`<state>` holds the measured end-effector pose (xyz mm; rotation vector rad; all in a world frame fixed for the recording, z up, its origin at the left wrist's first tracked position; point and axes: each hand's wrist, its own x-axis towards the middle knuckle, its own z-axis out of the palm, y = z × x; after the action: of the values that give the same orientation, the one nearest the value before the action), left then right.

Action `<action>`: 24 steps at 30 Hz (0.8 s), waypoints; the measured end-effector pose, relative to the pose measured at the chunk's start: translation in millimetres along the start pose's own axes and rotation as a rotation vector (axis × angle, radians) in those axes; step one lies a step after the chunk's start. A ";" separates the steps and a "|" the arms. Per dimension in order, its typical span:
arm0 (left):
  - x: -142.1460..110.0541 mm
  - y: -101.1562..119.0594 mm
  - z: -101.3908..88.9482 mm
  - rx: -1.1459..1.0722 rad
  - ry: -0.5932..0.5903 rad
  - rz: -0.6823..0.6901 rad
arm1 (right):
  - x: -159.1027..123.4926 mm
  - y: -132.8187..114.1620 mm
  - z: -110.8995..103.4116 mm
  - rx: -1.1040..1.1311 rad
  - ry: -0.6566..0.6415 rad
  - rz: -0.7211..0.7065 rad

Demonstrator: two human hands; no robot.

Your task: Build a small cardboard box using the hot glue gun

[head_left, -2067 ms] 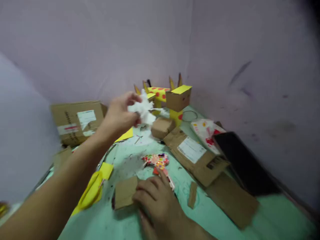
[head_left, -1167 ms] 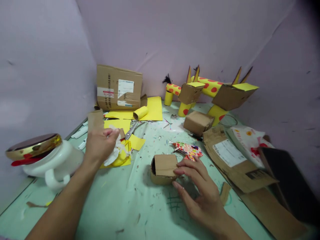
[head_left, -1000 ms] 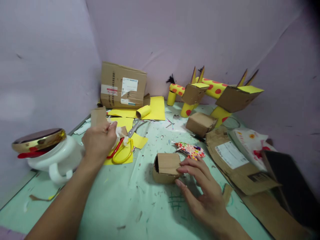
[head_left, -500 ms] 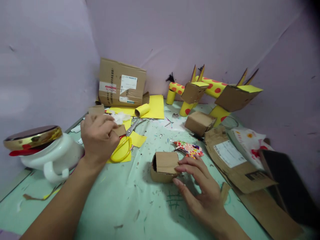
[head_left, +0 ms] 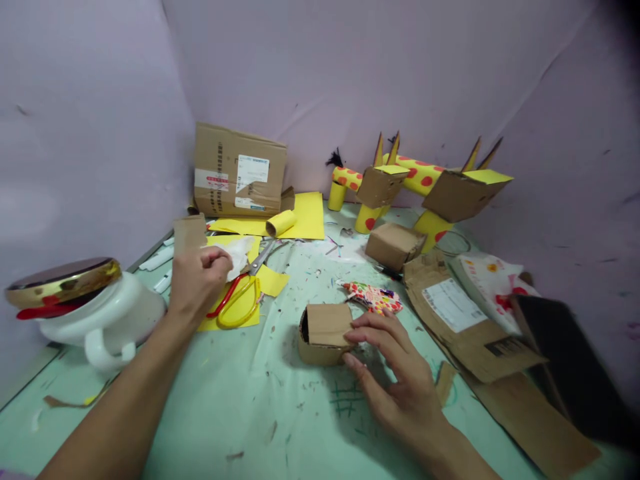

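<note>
Cardboard box (head_left: 326,328), squat, rough-edged, touches the half-open right hand (head_left: 397,373); left hand (head_left: 197,283) curled, its hold unclear

- From my feed, my left forearm (head_left: 127,400), bare, runs in from between seven and eight o'clock and slants up.
- I have the left wrist (head_left: 183,320) roughly in line with it.
- My left hand (head_left: 197,280) sits just below nine o'clock, back towards me, its fingers (head_left: 219,259) curled inward; I can't make out the inside of the grasp.
- My right forearm (head_left: 463,457) enters low, near five o'clock.
- My right hand (head_left: 400,373) is at five, pointing towards ten: fingers (head_left: 383,327) gently bent, thumb (head_left: 363,377) below, apart from them.
</note>
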<state>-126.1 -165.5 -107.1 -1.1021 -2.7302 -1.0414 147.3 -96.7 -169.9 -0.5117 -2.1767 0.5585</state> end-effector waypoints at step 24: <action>-58.0 36.8 27.8 -0.427 -0.894 0.283 | 3.3 -4.4 -0.2 0.079 0.053 0.115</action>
<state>-53.5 -165.0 -122.1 -2.4455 -2.7858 -1.3583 144.7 -98.5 -165.3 -0.6045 -2.0761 0.6824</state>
